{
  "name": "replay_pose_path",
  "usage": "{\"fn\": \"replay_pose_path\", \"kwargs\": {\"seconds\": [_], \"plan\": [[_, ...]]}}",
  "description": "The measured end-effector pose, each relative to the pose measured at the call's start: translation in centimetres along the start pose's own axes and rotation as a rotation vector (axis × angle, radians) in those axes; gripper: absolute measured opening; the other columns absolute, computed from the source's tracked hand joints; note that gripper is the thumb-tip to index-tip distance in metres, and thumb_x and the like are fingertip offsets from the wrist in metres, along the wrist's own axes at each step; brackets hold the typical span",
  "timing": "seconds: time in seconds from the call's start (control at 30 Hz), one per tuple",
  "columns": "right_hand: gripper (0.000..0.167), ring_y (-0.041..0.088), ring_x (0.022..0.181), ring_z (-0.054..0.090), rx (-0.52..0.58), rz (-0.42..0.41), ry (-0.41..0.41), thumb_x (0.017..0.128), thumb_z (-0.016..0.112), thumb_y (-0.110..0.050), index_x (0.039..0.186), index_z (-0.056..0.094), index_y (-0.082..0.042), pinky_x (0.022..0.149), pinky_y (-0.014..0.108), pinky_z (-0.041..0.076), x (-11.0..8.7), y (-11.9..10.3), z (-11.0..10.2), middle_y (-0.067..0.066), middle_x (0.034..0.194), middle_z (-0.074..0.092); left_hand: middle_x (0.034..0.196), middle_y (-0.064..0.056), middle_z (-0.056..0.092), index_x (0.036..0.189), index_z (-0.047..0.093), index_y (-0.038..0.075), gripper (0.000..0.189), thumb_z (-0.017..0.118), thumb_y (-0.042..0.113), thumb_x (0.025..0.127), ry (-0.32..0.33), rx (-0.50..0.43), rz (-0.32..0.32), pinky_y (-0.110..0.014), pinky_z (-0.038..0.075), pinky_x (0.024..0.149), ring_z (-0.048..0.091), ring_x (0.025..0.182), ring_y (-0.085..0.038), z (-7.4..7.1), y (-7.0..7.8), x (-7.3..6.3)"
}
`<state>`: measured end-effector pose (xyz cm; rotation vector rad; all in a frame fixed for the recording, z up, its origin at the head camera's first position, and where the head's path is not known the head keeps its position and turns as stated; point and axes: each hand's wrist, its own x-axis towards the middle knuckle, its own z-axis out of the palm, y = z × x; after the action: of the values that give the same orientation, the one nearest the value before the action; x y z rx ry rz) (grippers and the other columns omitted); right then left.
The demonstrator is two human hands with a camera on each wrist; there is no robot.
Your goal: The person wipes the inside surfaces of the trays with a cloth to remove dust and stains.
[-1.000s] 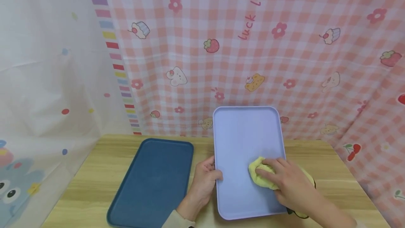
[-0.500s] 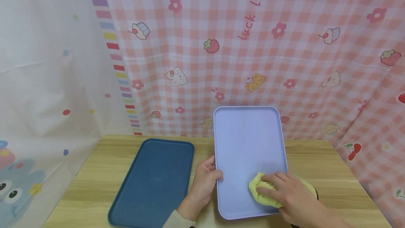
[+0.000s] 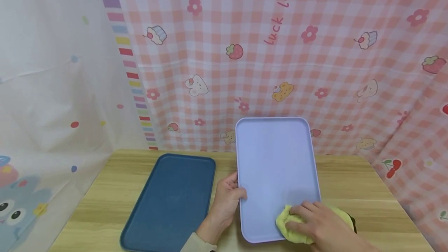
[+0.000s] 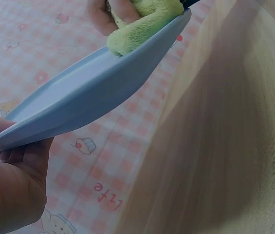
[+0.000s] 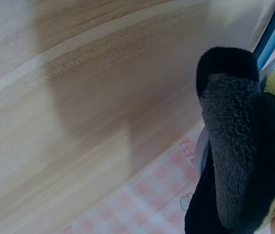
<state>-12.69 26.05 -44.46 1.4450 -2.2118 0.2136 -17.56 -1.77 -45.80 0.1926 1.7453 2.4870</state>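
Note:
A lavender tray (image 3: pixel 273 166) is held tilted up off the table, its inner face toward me. My left hand (image 3: pixel 225 201) grips its left edge, thumb on the inner face and fingers beneath, as the left wrist view also shows. With bent fingers my right hand (image 3: pixel 320 223) holds a bunched yellow-green cloth (image 3: pixel 292 228) against the tray's lower right corner. Dark grey and black parts of the cloth (image 5: pixel 234 136) hang out in the right wrist view, where the hand is mostly hidden. To the left, a dark blue tray (image 3: pixel 171 201) lies flat on the table.
The wood-grain table (image 3: pixel 94 205) runs back to a pink checked curtain (image 3: pixel 217 73). A white curtain (image 3: pixel 52 88) with coloured dots closes the left side, and more checked cloth (image 3: pixel 416 139) closes the right.
My right hand and the cloth have slid down the lavender tray, from its lower middle to the bottom right corner. My left hand and both trays have hardly moved.

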Motion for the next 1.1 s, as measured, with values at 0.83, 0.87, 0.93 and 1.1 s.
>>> {"fn": "replay_pose_path", "kwargs": {"seconds": [0.83,0.87,0.93,1.1], "plan": [[0.063,0.013,0.095,0.056,-0.037,0.107,-0.161,0.05,0.09,-0.019,0.109,0.074,-0.032,0.076,0.034,0.05,-2.5,0.6,-2.0,-0.007,0.111,0.065,0.123,-0.021,0.072,0.133,0.064,-0.011,0.071,0.048,-0.015,0.064,-0.003,-0.015,0.016,-0.03,0.056,0.082,0.07,0.102,-0.02,0.1,-0.2,-0.1],[0.064,0.014,0.094,0.056,-0.039,0.108,-0.16,0.048,0.088,-0.017,0.109,0.074,-0.031,0.076,0.034,0.05,-2.6,0.7,-2.1,-0.007,0.11,0.064,0.123,-0.021,0.072,0.133,0.064,-0.011,0.071,0.048,-0.015,0.064,-0.003,-0.016,0.018,-0.03,0.056,0.082,0.069,0.103,-0.02,0.1,-0.2,-0.1],[0.063,0.013,0.093,0.055,-0.043,0.116,-0.158,0.047,0.085,-0.013,0.107,0.075,-0.031,0.076,0.034,0.049,-2.8,0.8,-2.2,-0.008,0.108,0.064,0.123,-0.021,0.072,0.134,0.064,-0.011,0.072,0.049,-0.016,0.064,-0.003,-0.021,0.017,-0.03,0.056,0.082,0.07,0.103,-0.02,0.1,-0.2,-0.1],[0.059,0.013,0.09,0.053,-0.062,0.118,-0.148,0.047,0.083,-0.013,0.103,0.076,-0.027,0.075,0.033,0.046,-3.3,1.1,-2.4,-0.007,0.104,0.068,0.123,-0.02,0.073,0.134,0.065,-0.009,0.073,0.049,-0.015,0.063,0.011,-0.004,-0.001,-0.03,0.056,0.083,0.07,0.105,-0.021,0.1,-0.3,0.0]]}}
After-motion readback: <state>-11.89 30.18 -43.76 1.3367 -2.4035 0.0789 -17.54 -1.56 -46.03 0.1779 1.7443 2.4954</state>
